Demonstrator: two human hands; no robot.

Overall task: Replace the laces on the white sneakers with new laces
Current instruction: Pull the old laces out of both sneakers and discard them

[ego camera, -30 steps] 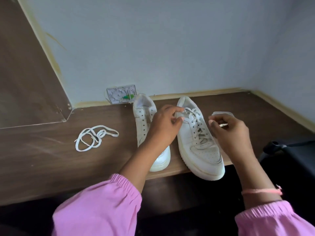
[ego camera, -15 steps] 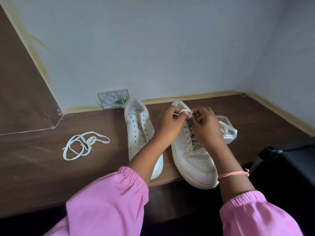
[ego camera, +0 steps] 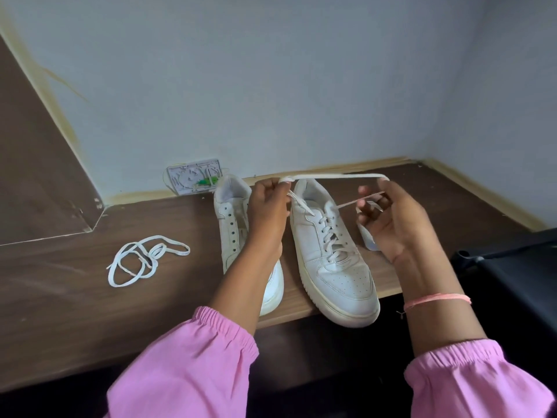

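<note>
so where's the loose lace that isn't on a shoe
In the head view the loose lace lies coiled on the wooden desk, off to the left of the unlaced sneaker and apart from it, untouched by either hand.

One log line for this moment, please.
left hand: pinches lace | right hand: pinches lace | right sneaker: laced | left sneaker: unlaced

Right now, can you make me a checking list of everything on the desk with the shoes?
Surface: brown wooden desk, shoe toes past its front edge.
Job's things: laced sneaker; unlaced sneaker; loose lace lying at left.
Clutter: clear plastic container behind the right hand.
Grippers: left hand and right hand pinch the lace ends, pulled apart.
Cables: nothing seen.
Surroundings: wall socket plate; black chair at right.
</note>
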